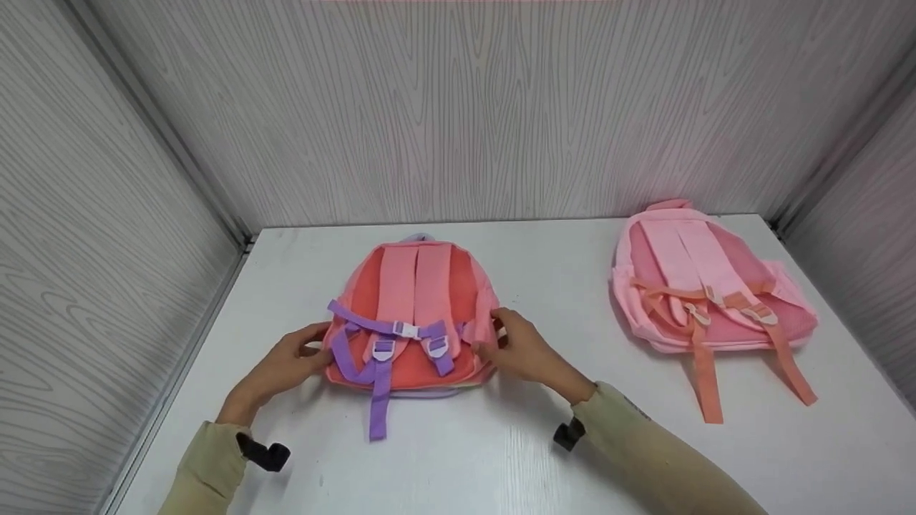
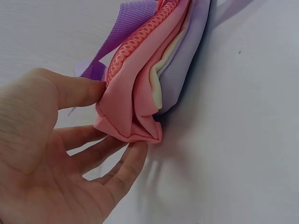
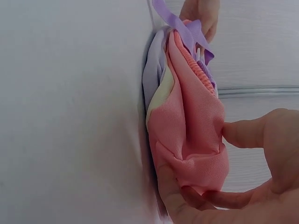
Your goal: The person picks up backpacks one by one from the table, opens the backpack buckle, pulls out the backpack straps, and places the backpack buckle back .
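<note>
Left hand [image 1: 295, 352]: thumb and fingers pinching one side of the coral backpack [image 1: 431, 300]
Right hand [image 1: 524, 350]: same deal, pinching the opposite side
Coral backpack: strap-side up on the white table [image 1: 458, 465], right between both grips
Purple straps [image 1: 380, 408]: sprawled between the hands
Pink backpack [image 1: 715, 275]: well off past the right hand

No lettering, label or number can be read — in any view.
</note>
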Available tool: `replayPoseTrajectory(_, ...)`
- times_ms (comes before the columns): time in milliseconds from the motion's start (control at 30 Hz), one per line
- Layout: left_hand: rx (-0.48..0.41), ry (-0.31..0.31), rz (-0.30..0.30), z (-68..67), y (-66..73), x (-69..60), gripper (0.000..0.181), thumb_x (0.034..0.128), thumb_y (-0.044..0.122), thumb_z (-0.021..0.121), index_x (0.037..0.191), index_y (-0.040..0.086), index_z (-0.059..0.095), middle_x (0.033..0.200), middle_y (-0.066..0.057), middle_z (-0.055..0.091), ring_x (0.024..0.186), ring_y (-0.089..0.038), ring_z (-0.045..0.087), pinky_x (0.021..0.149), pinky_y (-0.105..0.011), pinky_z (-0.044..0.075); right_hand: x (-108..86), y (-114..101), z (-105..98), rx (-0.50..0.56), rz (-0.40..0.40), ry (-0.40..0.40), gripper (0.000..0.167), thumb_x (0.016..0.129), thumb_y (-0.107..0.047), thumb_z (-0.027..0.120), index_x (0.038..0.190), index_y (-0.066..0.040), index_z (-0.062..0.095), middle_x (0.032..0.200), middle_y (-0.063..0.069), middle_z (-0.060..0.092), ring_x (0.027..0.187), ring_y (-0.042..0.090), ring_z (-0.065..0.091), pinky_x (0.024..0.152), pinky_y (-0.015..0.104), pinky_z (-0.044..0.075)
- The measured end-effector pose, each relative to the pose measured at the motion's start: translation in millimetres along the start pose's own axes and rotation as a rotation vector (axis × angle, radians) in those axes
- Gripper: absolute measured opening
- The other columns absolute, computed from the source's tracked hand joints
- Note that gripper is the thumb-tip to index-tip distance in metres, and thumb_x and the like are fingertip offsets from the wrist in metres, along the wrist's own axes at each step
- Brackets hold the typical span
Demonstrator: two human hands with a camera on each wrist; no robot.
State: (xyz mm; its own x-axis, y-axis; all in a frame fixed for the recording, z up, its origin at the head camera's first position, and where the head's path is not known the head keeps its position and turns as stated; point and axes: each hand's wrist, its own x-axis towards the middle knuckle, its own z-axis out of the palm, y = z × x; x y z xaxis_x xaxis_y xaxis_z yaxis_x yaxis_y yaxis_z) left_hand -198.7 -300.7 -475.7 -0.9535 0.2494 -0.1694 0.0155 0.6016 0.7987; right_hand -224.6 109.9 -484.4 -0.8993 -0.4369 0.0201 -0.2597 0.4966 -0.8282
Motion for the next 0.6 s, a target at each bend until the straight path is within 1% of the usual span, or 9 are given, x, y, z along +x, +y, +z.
replayPoseTrajectory(100,-0.008,-0.017,0.017,5.5,7.0,3.4,0.066,0.1066,0.025,0.064,0.162,-0.002,0.039,0.157,-0.030,0.049,0.133,-0.046,0.060,0.106,-0.056,0.054,-6.1,6.6,-4.9,-0.010,-0.010,0.021,0.061,0.100,-0.023,0.070,0.148,0.007,0.048,0.123,0.019,0.061,0.102,0.029,0.066,0.091,0.045,0.061)
replayPoseTrajectory(233,-0.016,-0.027,0.025,12.3,11.5,4.8,0.065,0.1059,0.023,0.065,0.161,-0.002,0.040,0.156,-0.029,0.051,0.132,-0.045,0.062,0.106,-0.055,0.055,-12.9,12.0,-10.3,-0.026,-0.005,0.028,0.063,0.100,-0.024,0.070,0.148,0.008,0.048,0.124,0.020,0.062,0.103,0.029,0.067,0.091,0.046,0.061)
replayPoseTrajectory(433,-0.035,-0.047,0.034,20.3,17.5,7.7,0.067,0.1051,0.025,0.067,0.161,-0.001,0.041,0.156,-0.028,0.051,0.132,-0.044,0.061,0.106,-0.055,0.054,-21.2,15.0,-19.4,-0.009,0.071,0.037,0.063,0.097,-0.022,0.075,0.148,0.006,0.050,0.125,0.018,0.062,0.104,0.030,0.069,0.090,0.044,0.062)
replayPoseTrajectory(600,-0.051,-0.062,0.035,31.3,22.2,12.8,0.067,0.1041,0.027,0.069,0.160,0.002,0.044,0.155,-0.025,0.053,0.132,-0.043,0.061,0.106,-0.055,0.054,-32.2,22.6,-30.6,-0.057,0.089,0.048,0.065,0.096,-0.024,0.077,0.148,0.005,0.050,0.127,0.019,0.063,0.106,0.030,0.070,0.091,0.045,0.062)
